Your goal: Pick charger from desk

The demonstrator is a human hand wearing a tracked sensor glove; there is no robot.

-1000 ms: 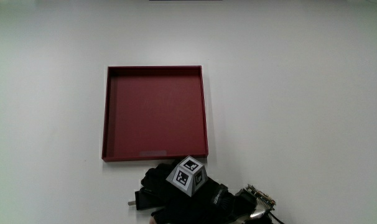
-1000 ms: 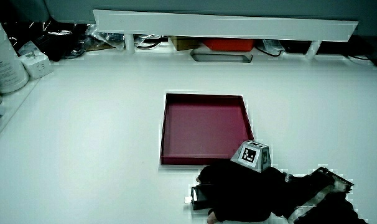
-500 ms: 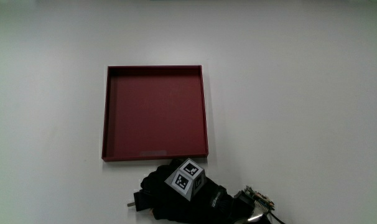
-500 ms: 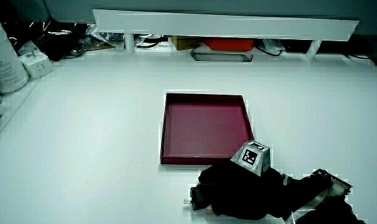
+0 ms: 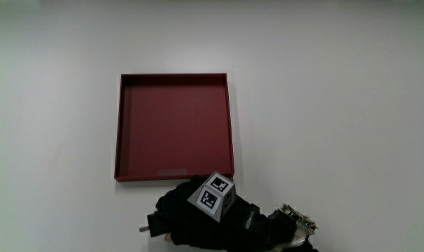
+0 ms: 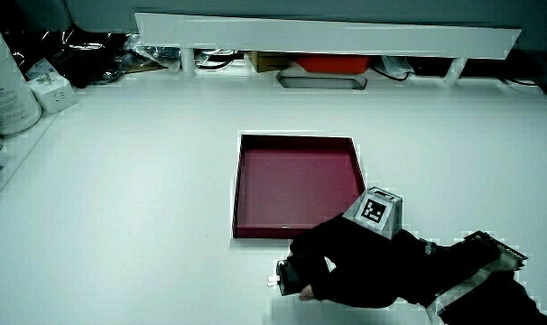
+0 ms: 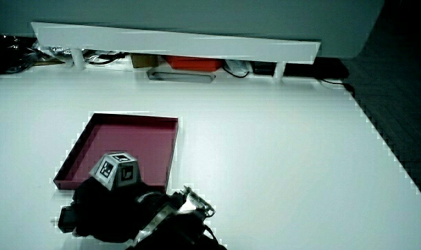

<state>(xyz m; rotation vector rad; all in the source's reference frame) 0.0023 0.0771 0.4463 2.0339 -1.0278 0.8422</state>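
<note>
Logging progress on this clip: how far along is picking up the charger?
Done: the hand has closed on the charger, nearer the person than the red tray. In hand: the grasp. Left: lifting it; whether it has cleared the desk can't be told.

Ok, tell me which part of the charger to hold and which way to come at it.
Grip the charger by its dark body, from above, as the hand already does: fingers are curled over it. It lies on the table nearer the person than the red tray, its small plug end poking out past the fingers, so leave that end free. Its exact shape is mostly hidden.
</note>
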